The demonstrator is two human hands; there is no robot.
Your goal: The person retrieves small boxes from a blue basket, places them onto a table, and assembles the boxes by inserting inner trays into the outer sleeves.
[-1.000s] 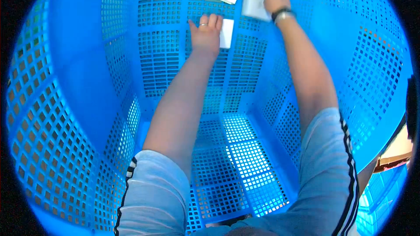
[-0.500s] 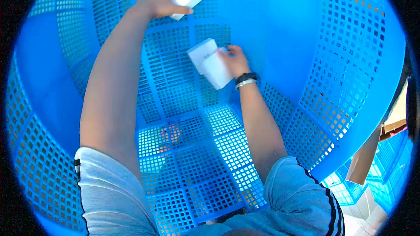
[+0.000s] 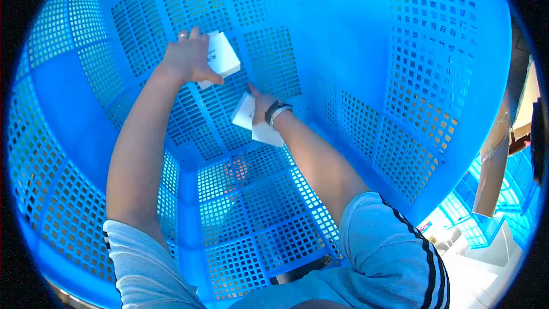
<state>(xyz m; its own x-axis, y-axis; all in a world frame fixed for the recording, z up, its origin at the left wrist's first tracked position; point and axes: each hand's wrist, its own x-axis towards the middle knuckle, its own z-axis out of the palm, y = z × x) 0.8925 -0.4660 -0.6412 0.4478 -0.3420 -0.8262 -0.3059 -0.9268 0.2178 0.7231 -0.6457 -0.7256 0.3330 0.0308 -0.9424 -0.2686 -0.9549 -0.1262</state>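
Note:
My left hand [image 3: 189, 57] grips a small white box [image 3: 226, 56] with dark printing, thumb along its lower edge and fingers over the top. Lower and to the right, my right hand [image 3: 263, 107] is closed on white boxes; one white box [image 3: 243, 112] shows on its left and another white box [image 3: 267, 135] below it. The right fingertips are partly hidden. Both hands are inside a large blue plastic basket [image 3: 354, 34] with lattice walls, above its perforated floor.
The basket's rim [image 3: 496, 109] curves close by on the right. Outside it are a brown cardboard flap [image 3: 493, 177] and other blue crates [image 3: 477, 223]. My grey-blue sleeves with dark stripes reach over the near side.
The view has shifted. My left hand with its box appears lower and nearer the right hand. My right hand has moved left and down with its boxes and has turned over them.

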